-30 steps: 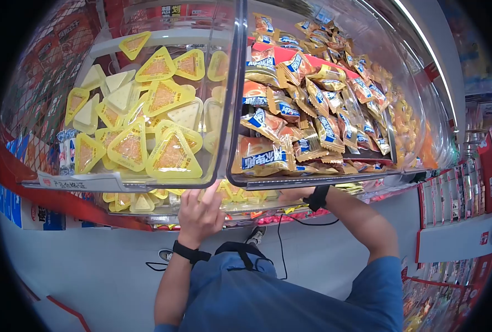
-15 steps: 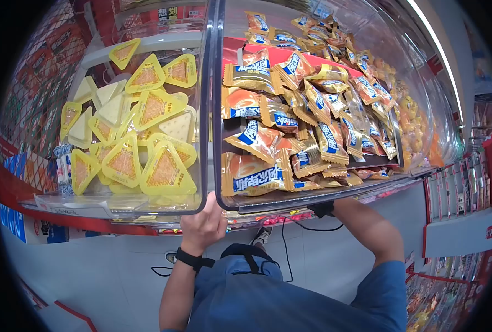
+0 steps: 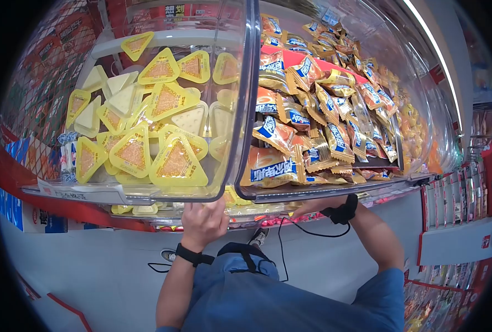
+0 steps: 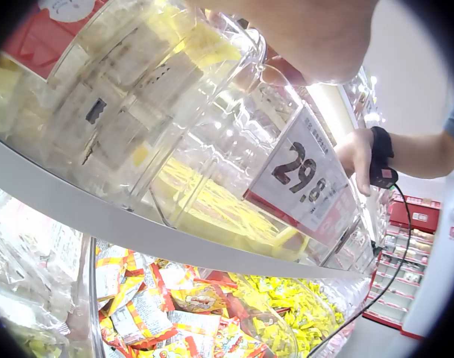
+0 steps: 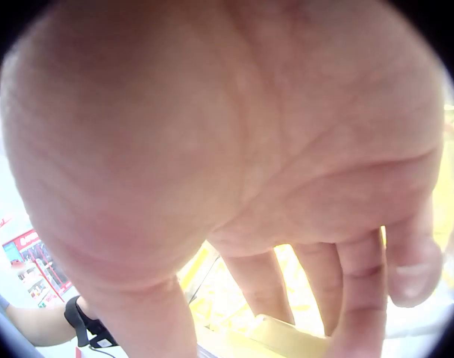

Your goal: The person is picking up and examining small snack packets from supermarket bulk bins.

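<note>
In the head view my left hand (image 3: 204, 224) is at the front of a lower clear bin (image 3: 251, 210), under the upper bins. Its curled fingers grip a clear plastic edge (image 4: 251, 48), seen in the left wrist view. My right hand (image 3: 315, 205) reaches over the same lower bin, partly hidden by the upper right bin. In the right wrist view its palm fills the picture, with fingers (image 5: 361, 298) spread and pointing down. A pale yellow piece (image 5: 287, 339) shows near those fingertips. Yellow triangular packs (image 3: 171, 157) lie in the upper left bin (image 3: 146, 193).
Gold-wrapped candies (image 3: 337, 138) fill the upper right bin (image 3: 323, 191). A 29.8 price card (image 4: 298, 175) is on the lower bin's front. Red and yellow packets (image 4: 152, 313) lie beneath the white shelf edge (image 4: 130, 231). A black cable (image 3: 282, 249) hangs beside the body.
The right wrist has shifted rightward, and more of that hand now shows. My left hand stays at the bin's front, its fingers more folded. The upper bins sway in view as the head moves.
</note>
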